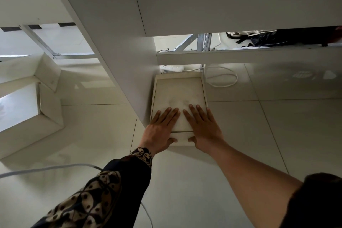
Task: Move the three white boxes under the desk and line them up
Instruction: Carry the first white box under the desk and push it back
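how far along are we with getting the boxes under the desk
Done: nothing clearly lined up yet. In hand: both hands, left and right, lie flat on one white box, partly under the desk beside its side panel. Left: another white box sits out on the floor; a third isn't visible.

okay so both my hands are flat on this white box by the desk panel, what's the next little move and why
Probably keep sliding the white box forward, slowly. Your left hand and right hand lie flat on its top, thumbs on the near face, so a push suits. Its far end already sits close to the power strip and the looped white cable, so stop short of them, keeping it along the desk panel.
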